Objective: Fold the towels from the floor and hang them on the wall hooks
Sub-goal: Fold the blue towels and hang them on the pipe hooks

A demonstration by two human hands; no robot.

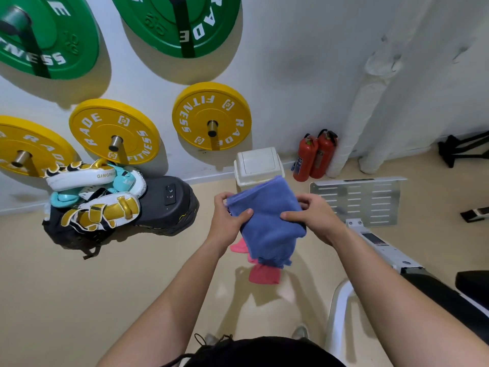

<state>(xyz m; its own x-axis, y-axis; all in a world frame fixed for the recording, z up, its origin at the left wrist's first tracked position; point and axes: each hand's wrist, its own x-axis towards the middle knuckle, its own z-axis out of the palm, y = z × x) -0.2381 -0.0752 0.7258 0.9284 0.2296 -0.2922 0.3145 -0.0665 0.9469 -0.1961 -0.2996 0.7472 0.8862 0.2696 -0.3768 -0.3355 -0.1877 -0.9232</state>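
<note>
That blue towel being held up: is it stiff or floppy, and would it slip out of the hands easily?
Probably floppy: the blue towel droops below the left hand and right hand. Likely light, since curled fingers alone hold it up. Its fuzzy surface suggests it won't slip easily.

White wall [304, 62] w/ green plates [180, 22] & yellow plates [211, 116] on pegs, beige floor [79, 300], white bin [258, 165], 2 red extinguishers [315, 157]
</note>
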